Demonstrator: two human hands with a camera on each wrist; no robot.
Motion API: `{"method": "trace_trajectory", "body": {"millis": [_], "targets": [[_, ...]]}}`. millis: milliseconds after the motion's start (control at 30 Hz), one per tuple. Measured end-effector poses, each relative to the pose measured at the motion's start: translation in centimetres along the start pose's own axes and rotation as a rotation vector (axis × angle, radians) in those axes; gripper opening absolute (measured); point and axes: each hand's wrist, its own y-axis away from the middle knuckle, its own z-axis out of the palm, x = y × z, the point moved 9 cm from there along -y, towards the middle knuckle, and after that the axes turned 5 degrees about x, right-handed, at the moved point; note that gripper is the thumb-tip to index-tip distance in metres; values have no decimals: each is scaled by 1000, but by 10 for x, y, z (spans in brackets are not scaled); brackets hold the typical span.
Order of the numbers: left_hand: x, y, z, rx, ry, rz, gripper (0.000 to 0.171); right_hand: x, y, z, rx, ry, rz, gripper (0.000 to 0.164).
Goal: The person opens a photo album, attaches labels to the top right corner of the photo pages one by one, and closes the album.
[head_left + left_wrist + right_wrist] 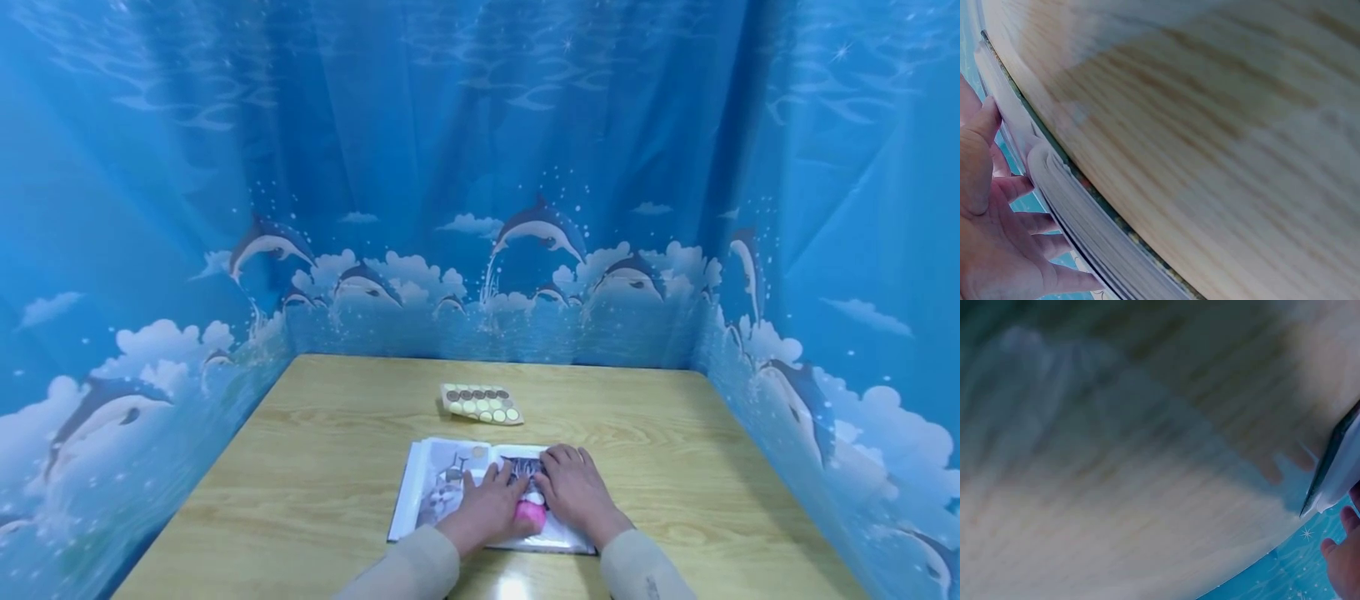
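An open photo album or picture book [408,492] lies on the table, with grey pictures and a pink patch on its pages. Fingers spread, my left hand [487,508] rests over the middle and right page. On the right page's outer part lies my right hand [581,492], its fingers extended toward the far edge. In the left wrist view the left hand [1004,231] touches the book's page side, where a thick stack of pages [1097,237] shows edge-on. Only part of the right hand [1344,556] appears beside the book's corner [1335,465] in the right wrist view.
Behind the book, a slightly curled sheet of round stickers [482,406] in brown and pale yellow lies on the wood-grain table [315,467]. A blue curtain [420,167] printed with dolphins surrounds the table's back and sides.
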Motion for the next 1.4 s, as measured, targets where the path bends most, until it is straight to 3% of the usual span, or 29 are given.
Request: {"method": "trace_trajectory", "body": {"millis": [267,633,1400], "targets": [[1,-1,-2,3,-6,-7,86,-3,0,0,-55,-2,-25,54],[-1,-1,-3,11,-28,3,87,0,6,-2,-15,17,-80,51],[0,0,-2,-13,-26,-6,86,12,7,0,-57,56,-53,49]]}}
